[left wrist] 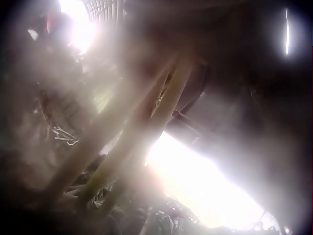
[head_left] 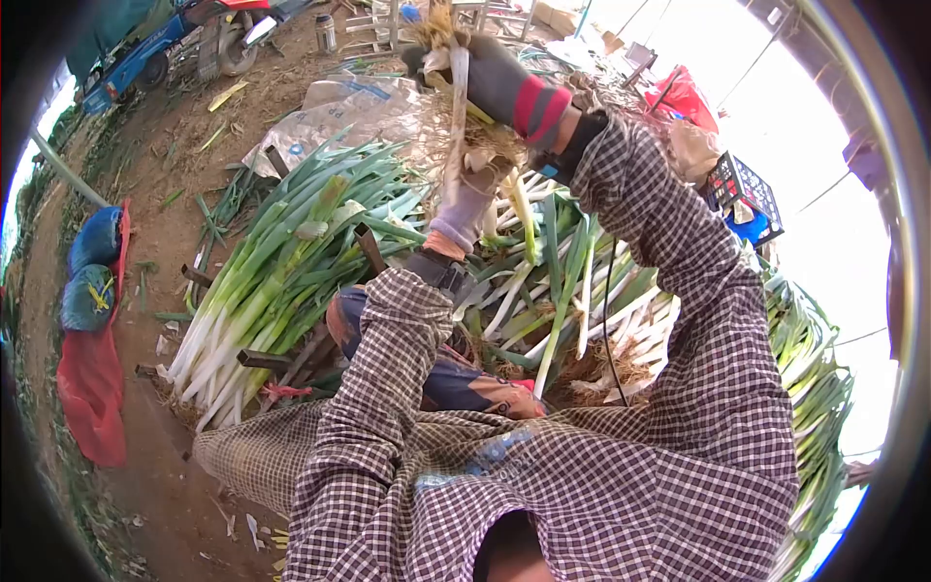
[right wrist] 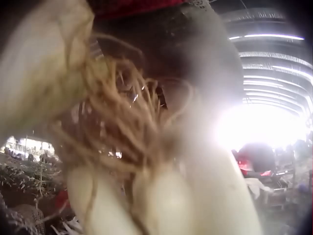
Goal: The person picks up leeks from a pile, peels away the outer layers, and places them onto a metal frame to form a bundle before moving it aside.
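Note:
In the head view a light-gloved left hand point(head_left: 464, 211) grips leeks point(head_left: 458, 121) below their root ends, the white stalks standing up from it. The right hand point(head_left: 499, 85), in a dark glove with red bands, is curled round the upper part of a stalk, close under brown roots point(head_left: 438, 27). More roots hang between the two hands. Through the hazy left wrist view run several pale stalks point(left wrist: 110, 159). Tangled roots point(right wrist: 129, 115) and white stalk ends point(right wrist: 166, 203) fill the right wrist view. The fingertips are mostly hidden.
Leeks lie in a large pile point(head_left: 281, 262) on the left, with dark bars sticking out around it, and in another pile point(head_left: 524, 301) below the hands. A black crate point(head_left: 745, 197) stands at right. Blue and red sacks point(head_left: 94, 242) lie far left.

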`<state>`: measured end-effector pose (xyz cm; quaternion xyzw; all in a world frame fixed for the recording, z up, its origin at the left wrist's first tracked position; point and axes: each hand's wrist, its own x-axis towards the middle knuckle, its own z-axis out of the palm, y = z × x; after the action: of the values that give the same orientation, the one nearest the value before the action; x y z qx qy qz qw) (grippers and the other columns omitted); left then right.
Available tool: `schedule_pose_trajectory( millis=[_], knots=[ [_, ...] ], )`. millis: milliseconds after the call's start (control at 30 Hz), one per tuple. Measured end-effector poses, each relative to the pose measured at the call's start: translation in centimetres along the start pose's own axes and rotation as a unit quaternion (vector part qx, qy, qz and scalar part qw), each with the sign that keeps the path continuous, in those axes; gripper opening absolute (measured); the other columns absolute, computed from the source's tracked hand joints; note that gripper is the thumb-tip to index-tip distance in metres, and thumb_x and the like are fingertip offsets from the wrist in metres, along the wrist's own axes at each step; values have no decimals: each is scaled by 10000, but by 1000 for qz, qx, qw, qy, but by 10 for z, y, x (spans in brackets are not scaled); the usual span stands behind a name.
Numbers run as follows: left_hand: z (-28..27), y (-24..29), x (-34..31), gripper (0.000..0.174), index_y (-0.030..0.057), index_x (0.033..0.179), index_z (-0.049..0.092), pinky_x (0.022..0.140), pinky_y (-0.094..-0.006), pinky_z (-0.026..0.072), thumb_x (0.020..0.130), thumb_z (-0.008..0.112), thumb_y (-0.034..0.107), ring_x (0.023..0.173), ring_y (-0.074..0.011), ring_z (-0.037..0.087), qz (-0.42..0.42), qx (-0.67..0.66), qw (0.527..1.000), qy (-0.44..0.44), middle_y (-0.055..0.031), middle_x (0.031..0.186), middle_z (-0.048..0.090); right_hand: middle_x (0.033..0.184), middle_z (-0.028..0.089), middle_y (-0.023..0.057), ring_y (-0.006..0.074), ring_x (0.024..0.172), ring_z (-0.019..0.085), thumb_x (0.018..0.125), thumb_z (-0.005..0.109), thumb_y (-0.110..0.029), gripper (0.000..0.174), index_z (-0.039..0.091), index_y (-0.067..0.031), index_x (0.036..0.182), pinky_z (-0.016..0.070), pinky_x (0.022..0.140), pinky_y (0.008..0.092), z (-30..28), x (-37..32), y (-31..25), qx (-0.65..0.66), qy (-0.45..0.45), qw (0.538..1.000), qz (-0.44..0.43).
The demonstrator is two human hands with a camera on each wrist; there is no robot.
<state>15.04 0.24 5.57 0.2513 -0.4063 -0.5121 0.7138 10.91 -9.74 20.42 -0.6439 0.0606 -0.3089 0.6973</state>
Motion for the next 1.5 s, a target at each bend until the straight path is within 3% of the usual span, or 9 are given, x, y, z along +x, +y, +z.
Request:
schedule_pose_trajectory(
  millis=[100,300,433,533,567,600,900,1167,1500],
  knots=[
    [-2,23,-9,363,35,1232,555,913,-303,489,883,657,36,1060,-184,596,10,5,1000,0,-70,1177,615,927,645,91,194,827,616,984,445,-171,240,614,-28,1074,517,783,330,-8,-26,15,-77,252,939,221],
    [-24,-1,-14,391,24,1266,561,947,-317,507,892,669,55,1055,-210,622,27,-95,995,-23,-81,1134,652,984,667,85,185,890,630,936,559,-119,210,622,-75,1132,514,824,334,-20,-62,20,-390,55,918,49],
    [-22,15,-16,317,-2,1212,602,900,-318,509,909,653,77,966,-195,644,-32,100,994,30,-90,1097,678,1052,692,68,217,909,678,969,505,-224,262,662,-165,1171,557,780,329,40,-55,-37,-819,123,536,-165],
    [-29,13,-24,301,7,1166,614,834,-318,508,889,682,105,943,-174,632,-59,101,993,21,-91,1095,672,882,705,60,165,656,637,897,627,-291,275,692,-36,979,521,606,295,-74,-28,-61,-837,278,453,-129],
    [-45,-3,-25,286,15,1135,616,806,-308,506,877,694,112,928,-169,631,-55,97,994,17,-96,1068,676,839,685,32,174,670,629,909,553,-194,182,672,-59,930,500,601,321,-51,-27,-111,-609,390,690,-39],
    [-63,-17,-28,271,24,1104,619,779,-297,503,865,706,119,913,-165,631,-53,95,994,13,-100,1041,680,867,683,41,185,706,630,897,568,-221,193,669,-67,955,498,631,330,-45,-32,-133,-553,411,724,-36],
    [-110,-4,-49,352,71,1158,606,872,-369,522,847,741,167,1006,-199,615,-80,-178,978,73,-43,1077,642,1121,664,117,284,1026,641,787,711,-462,514,640,-144,1184,482,902,410,5,-198,-94,-743,-186,361,532],
    [-67,13,-55,315,56,1218,575,839,-399,499,904,579,75,984,-279,625,83,124,988,-39,-129,1084,646,1314,544,179,316,1209,538,678,840,-261,774,480,-101,1344,428,1027,399,18,-197,115,-474,50,879,-3],
    [-95,85,-43,366,55,1345,496,1094,-345,406,1011,466,202,1207,-212,559,-91,-56,978,-181,-107,1338,565,962,666,37,109,846,608,777,763,-157,449,580,-59,1175,521,775,288,-11,-186,170,-455,222,862,-22]
  ],
)
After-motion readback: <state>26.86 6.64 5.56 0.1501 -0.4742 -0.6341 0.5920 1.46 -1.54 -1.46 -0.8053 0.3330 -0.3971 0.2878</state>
